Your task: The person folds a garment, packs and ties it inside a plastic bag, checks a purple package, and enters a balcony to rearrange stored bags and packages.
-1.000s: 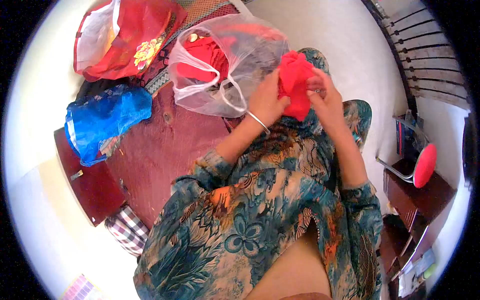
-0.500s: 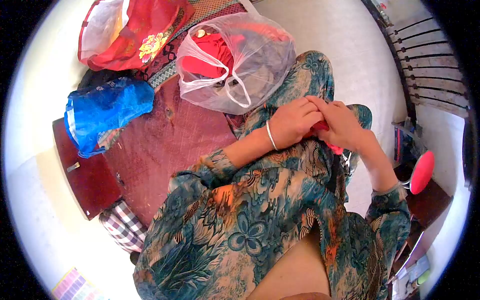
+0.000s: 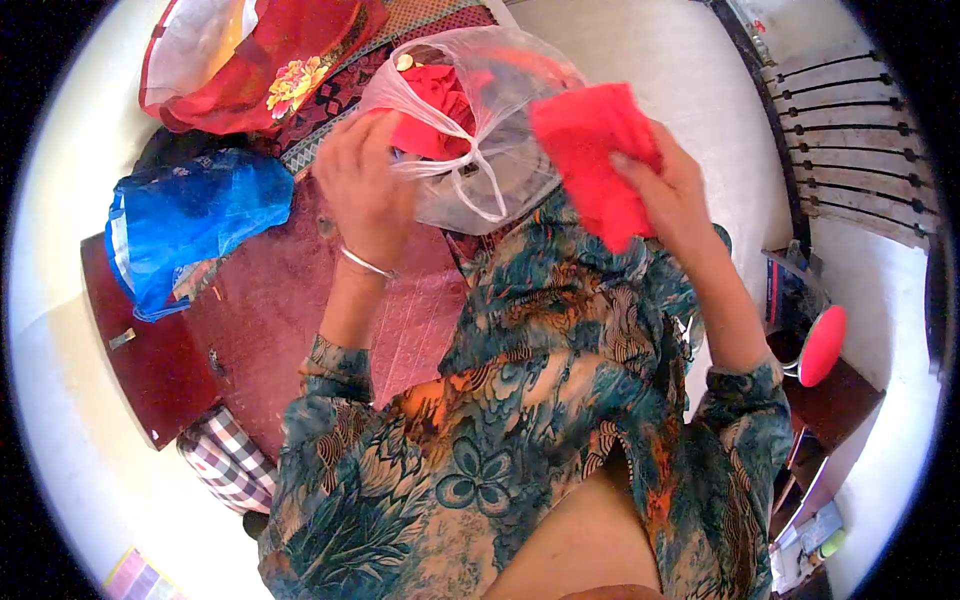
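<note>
The right arm is raised, the right hand (image 3: 668, 195) clamping one red cloth (image 3: 590, 150) between thumb and fingers, partly in front of the clear bag (image 3: 535, 135). The left hand (image 3: 362, 175) reaches to the bag's left edge, fingers bent, grip impossible to tell. Handles (image 3: 472, 156) cross the bag's mouth, and two more bags, one blue bag (image 3: 195, 225) and one flowered red bag (image 3: 250, 95), sit to the left.

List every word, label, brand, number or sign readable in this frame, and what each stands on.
No readable text anywhere.
Colour-blocked sheet, lower left: any print is too small to read.
Red bag: yellow flower picture, no legible lettering.
Blue bag: no legible lettering.
Red cloth in the right hand, clear plastic bag: no lettering visible.
</note>
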`<action>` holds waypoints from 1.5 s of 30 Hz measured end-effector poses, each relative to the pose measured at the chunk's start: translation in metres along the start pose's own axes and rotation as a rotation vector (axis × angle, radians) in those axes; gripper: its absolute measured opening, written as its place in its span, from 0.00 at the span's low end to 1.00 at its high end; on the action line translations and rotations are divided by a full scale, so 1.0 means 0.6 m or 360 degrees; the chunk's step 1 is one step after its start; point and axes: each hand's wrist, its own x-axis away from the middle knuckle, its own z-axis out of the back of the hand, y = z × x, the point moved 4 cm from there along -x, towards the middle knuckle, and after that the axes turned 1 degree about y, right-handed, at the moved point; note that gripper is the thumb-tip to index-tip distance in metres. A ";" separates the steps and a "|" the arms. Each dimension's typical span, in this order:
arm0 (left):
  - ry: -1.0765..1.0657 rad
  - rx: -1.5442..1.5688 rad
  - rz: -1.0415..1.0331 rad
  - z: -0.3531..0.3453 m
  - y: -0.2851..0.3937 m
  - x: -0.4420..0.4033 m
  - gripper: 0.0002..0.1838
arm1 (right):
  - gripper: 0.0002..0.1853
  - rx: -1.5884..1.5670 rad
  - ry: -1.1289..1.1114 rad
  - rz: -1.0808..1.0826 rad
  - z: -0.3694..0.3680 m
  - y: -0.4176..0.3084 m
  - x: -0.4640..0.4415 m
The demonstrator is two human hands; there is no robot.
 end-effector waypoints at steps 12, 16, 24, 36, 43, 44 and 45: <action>0.0065 0.1764 0.1257 0.093 0.060 -0.049 0.10 | 0.18 0.0634 -0.0506 0.0371 -0.215 -0.031 -0.151; 0.0108 0.2060 0.0823 0.099 0.063 -0.049 0.07 | 0.18 0.0625 -0.0602 0.0240 -0.208 0.022 -0.205; 0.0179 0.2188 0.0801 0.095 0.028 -0.030 0.10 | 0.19 0.1348 -0.0928 0.0134 -0.145 0.048 -0.224; 0.0171 0.1712 0.0835 0.070 0.089 -0.056 0.09 | 0.16 0.1163 -0.0423 0.0686 -0.115 -0.054 -0.159; 0.0319 0.1465 0.0693 0.089 0.144 -0.114 0.16 | 0.11 0.1553 -0.0463 0.0764 0.054 0.018 -0.003; 0.0289 0.1550 0.0629 0.089 0.150 -0.126 0.15 | 0.10 0.1450 -0.0502 0.0709 0.071 0.016 0.012; 0.0257 0.1635 0.0567 0.090 0.156 -0.137 0.14 | 0.10 0.1459 -0.0496 0.0693 0.088 0.011 0.023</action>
